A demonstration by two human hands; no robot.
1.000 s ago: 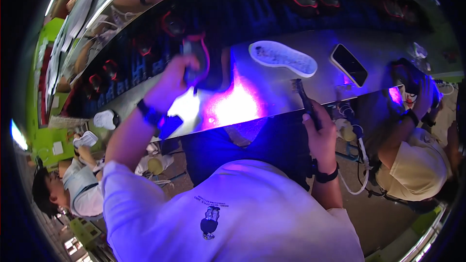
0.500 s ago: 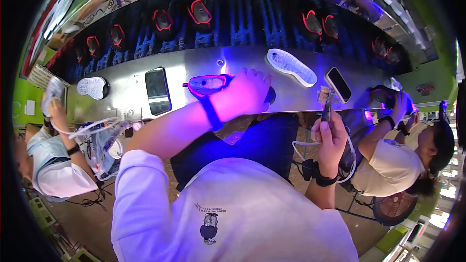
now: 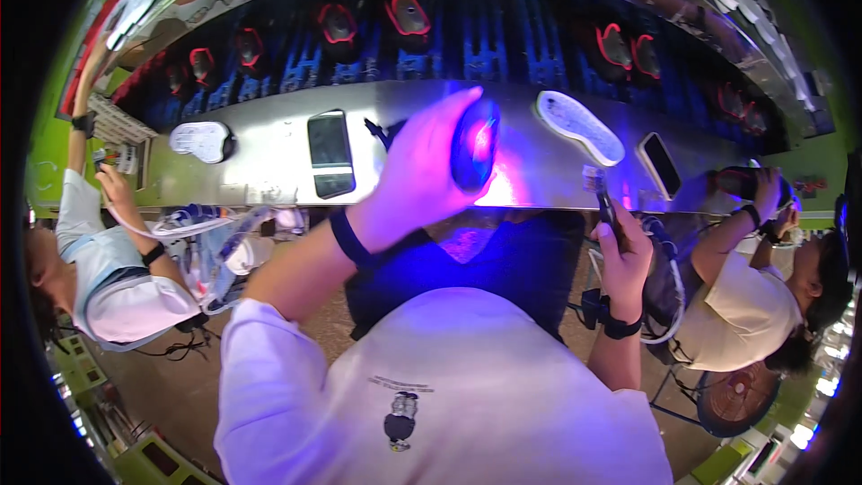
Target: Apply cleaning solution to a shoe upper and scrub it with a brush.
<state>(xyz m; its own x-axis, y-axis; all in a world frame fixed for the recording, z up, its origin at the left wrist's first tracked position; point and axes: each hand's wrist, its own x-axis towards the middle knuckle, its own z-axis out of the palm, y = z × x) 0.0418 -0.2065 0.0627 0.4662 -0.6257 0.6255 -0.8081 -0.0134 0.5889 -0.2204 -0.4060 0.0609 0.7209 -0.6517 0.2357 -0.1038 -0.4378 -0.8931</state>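
Left hand (image 3: 417,175) wrapped around dark shoe (image 3: 474,144), lifted over counter (image 3: 269,166) near 12 o'clock; probably light, flexible, fairly grippy; best gripped midway along body; right hand (image 3: 624,247) clamped on slim tool (image 3: 603,202) at 3 o'clock.

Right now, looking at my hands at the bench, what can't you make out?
All in the head view:
- Shoe: the left hand wraps its near side, hiding the sole, and violet glare washes out its colour.
- Tool: the right hand covers its handle, and the tip is too small to tell.
- Shoes on the conveyor: dark and bent by the fisheye rim, details lost.
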